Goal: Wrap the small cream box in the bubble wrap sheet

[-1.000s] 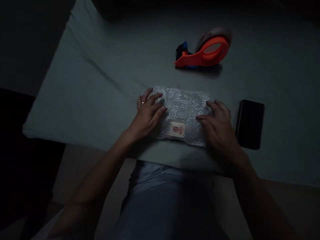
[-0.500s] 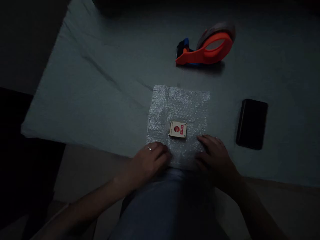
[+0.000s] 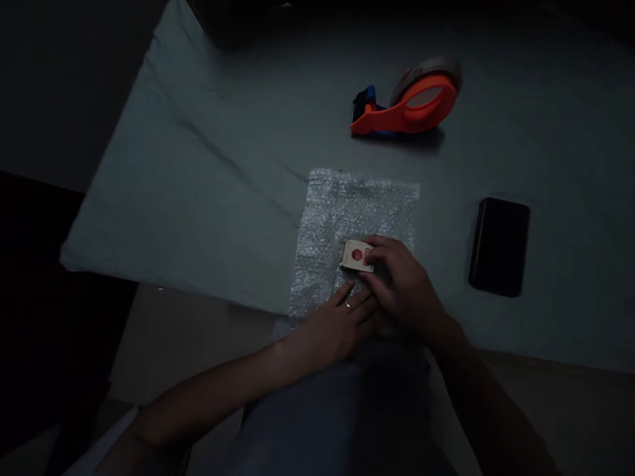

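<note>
A sheet of bubble wrap (image 3: 347,211) lies flat near the table's front edge. On it sits a small pale box with a red mark (image 3: 355,255). My right hand (image 3: 401,287) has its thumb and fingers closed on the right side of that box. Beside it, my left hand (image 3: 337,324), with a ring on one finger, rests flat with fingers stretched out on the near edge of the bubble wrap. The scene is dim.
An orange and blue tape dispenser (image 3: 407,106) stands at the back of the cloth-covered table (image 3: 208,172). A black phone (image 3: 499,246) lies to the right of the wrap. The table's left and front edges drop off close by.
Both hands slid from the far part of the bubble wrap down to its near edge. My right hand has since gone forward onto the small box, and my left hand has shifted right.
</note>
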The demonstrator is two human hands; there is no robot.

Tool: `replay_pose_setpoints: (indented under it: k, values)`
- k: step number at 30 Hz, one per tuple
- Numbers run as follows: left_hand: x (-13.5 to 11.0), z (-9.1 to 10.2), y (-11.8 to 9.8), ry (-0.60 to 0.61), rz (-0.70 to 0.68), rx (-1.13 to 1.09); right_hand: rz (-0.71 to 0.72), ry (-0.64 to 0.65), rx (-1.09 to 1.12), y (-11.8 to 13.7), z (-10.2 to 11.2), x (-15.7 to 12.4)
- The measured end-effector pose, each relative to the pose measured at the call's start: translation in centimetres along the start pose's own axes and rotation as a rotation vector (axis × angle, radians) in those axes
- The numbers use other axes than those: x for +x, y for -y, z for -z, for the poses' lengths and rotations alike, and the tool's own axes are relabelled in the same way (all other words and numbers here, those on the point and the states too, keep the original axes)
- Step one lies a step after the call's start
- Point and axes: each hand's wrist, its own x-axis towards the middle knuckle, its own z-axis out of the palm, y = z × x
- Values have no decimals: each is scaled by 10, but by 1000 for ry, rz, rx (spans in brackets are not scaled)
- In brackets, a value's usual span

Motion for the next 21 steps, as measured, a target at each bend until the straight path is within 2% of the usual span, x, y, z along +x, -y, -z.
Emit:
replay_pose_setpoints:
  k: [4, 6, 8, 11, 16, 18, 21]
  values:
    - [-3, -4, 4, -22, -4, -4, -175, -270, -39, -12, 29, -24]
    - [-3, -5, 6, -28, -6, -14, -282, -356, -104, -20, 43, -39]
    - [0, -4, 7, -28, -3, -17, -338, -351, -153, -26, 51, -53]
    - [3, -2, 7, -24, 0, -15, -334, -293, -152, -33, 48, -66]
    - [4, -3, 7, -28, -2, -9, -305, -239, -144, -38, 41, -69]
    - [3, -4, 7, -35, 5, -6, -323, -282, -144, -35, 43, -66]
    - [4, -4, 7, -40, 0, -7, -309, -450, -122, -23, 46, -54]
